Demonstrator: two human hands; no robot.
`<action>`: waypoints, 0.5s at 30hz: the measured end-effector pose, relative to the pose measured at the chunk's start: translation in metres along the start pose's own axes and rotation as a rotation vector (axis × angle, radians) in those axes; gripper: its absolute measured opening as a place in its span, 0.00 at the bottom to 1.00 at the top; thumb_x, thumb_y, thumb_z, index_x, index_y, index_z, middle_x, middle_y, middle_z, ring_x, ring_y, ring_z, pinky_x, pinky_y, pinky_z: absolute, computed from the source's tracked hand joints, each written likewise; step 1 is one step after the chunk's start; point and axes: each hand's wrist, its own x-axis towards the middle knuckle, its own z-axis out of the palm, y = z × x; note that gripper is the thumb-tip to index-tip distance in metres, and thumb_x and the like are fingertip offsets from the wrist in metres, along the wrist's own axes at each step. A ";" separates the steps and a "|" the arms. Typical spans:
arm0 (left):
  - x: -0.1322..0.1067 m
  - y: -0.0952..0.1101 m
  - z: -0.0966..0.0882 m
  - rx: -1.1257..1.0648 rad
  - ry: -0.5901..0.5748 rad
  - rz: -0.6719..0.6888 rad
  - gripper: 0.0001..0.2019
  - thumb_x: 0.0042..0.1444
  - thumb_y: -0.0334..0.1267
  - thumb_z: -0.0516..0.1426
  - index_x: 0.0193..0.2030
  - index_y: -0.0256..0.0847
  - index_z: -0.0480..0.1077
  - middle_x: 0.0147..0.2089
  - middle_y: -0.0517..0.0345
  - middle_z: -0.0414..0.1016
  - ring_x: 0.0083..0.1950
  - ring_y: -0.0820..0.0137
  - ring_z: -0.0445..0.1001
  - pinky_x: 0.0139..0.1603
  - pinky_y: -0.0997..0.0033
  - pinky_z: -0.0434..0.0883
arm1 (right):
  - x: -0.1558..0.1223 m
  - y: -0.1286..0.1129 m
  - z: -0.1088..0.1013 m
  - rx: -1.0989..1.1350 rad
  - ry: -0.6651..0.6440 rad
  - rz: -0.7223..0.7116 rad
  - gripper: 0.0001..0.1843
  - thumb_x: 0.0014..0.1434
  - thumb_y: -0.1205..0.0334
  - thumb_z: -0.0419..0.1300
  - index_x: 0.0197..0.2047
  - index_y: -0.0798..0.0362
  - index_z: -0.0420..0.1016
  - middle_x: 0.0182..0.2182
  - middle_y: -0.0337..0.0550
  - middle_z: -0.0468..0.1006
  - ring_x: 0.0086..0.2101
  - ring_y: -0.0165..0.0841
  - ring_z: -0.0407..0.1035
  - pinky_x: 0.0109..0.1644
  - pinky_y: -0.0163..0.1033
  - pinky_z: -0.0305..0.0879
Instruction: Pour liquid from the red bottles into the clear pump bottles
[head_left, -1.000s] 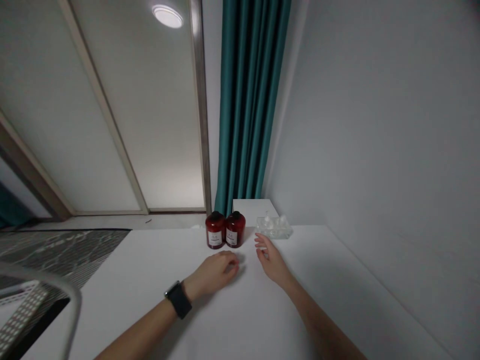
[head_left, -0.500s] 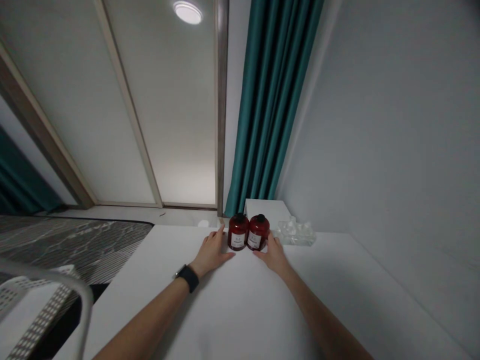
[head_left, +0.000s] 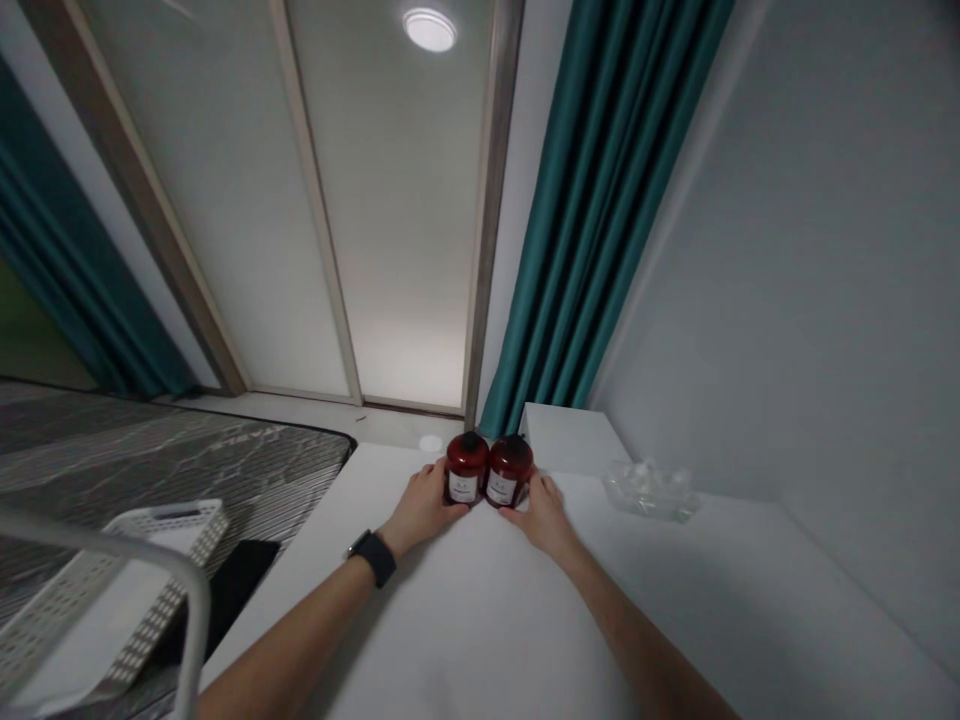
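While both forearms reached across the white counter [head_left: 697,610], the left hand [head_left: 424,508] and right hand [head_left: 546,517] met a pair of dark red bottles from either side. The left bottle [head_left: 466,468] and right bottle [head_left: 510,471] stood upright near the counter's far edge, touching each other, each with a white label and a dark cap. The fingers [head_left: 435,475] of the left hand curled around the outer side of the left bottle, and the fingers [head_left: 541,490] of the right hand pressed against the outer side of the right bottle, so the pair sat held between them. A black watch [head_left: 373,557] circled the left wrist. A white box [head_left: 570,440] stood just behind the right bottle, and a transparent tray [head_left: 649,490] lay farther right on the counter. A white perforated basket [head_left: 169,520] sat left of the counter, over a grey patterned mat [head_left: 172,460], and a teal curtain [head_left: 607,210] hung beyond.
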 end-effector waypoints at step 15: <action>-0.015 -0.113 -0.077 0.002 0.104 -0.193 0.30 0.46 0.33 0.67 0.57 0.38 0.64 0.55 0.43 0.74 0.58 0.49 0.71 0.56 0.56 0.67 | 0.049 -0.131 0.075 -0.023 -0.247 -0.086 0.56 0.49 0.57 0.72 0.73 0.53 0.45 0.53 0.54 0.74 0.58 0.50 0.63 0.58 0.46 0.53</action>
